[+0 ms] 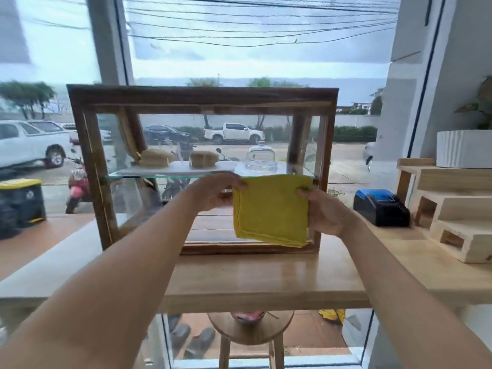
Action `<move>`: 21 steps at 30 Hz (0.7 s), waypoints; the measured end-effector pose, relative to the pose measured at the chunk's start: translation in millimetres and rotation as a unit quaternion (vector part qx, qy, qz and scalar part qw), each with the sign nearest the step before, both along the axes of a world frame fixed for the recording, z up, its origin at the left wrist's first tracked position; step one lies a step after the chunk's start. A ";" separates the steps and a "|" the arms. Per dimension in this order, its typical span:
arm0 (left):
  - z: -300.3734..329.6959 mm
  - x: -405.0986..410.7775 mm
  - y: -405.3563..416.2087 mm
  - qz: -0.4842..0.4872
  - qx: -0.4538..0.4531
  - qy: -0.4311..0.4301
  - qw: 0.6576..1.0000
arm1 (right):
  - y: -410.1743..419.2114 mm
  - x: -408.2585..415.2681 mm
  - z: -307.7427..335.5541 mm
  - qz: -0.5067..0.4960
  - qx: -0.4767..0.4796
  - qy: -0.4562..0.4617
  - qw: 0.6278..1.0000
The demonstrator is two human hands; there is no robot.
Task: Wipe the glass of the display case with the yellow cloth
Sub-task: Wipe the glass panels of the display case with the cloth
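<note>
While my left hand (pixel 217 193) and right hand (pixel 323 211) pinch the folded yellow cloth (pixel 271 210) by its upper corners, it hangs before the display case (pixel 202 98) at the worktop (pixel 266 278) back edge

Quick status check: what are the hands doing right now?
Left hand and right hand both gripping folded yellow cloth. Cloth held up before display case glass. Nothing in the way.

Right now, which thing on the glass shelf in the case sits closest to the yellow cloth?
The clear glass dome, directly above the yellow cloth; the two tan bread-like pieces sit farther left.
</note>
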State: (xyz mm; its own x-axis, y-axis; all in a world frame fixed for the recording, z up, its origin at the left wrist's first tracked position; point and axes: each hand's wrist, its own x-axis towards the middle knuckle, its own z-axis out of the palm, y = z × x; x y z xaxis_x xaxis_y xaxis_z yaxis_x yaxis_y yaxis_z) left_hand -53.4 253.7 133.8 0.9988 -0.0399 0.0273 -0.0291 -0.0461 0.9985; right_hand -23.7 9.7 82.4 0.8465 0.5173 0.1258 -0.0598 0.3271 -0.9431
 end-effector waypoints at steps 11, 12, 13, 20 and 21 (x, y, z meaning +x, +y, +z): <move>32.9 -18.0 35.2 -0.026 0.042 -0.020 0.999 | 110.6 -35.7 -41.9 -0.026 0.320 0.096 0.942; 32.1 -17.9 34.2 -0.011 0.047 -0.020 0.999 | 120.8 -36.4 -50.2 -0.010 0.334 0.104 0.937; 30.6 -16.3 34.9 0.007 0.051 -0.021 0.998 | 129.1 -37.0 -56.7 -0.003 0.339 0.121 0.933; 11.2 -2.9 66.9 0.156 0.094 -0.067 0.981 | 148.1 -41.7 -57.7 0.014 0.306 0.118 0.945; 7.5 -1.2 74.4 0.199 0.111 -0.091 0.969 | 150.4 -43.5 -53.3 0.012 0.298 0.104 0.949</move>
State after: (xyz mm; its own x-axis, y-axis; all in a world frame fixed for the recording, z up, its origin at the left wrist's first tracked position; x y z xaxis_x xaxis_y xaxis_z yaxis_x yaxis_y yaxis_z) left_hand -54.6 328.1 141.3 0.9154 0.3233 0.2397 -0.1397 -0.3035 0.9426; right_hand -67.2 160.1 29.1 0.8740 0.4260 0.2339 -0.2380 0.7947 -0.5584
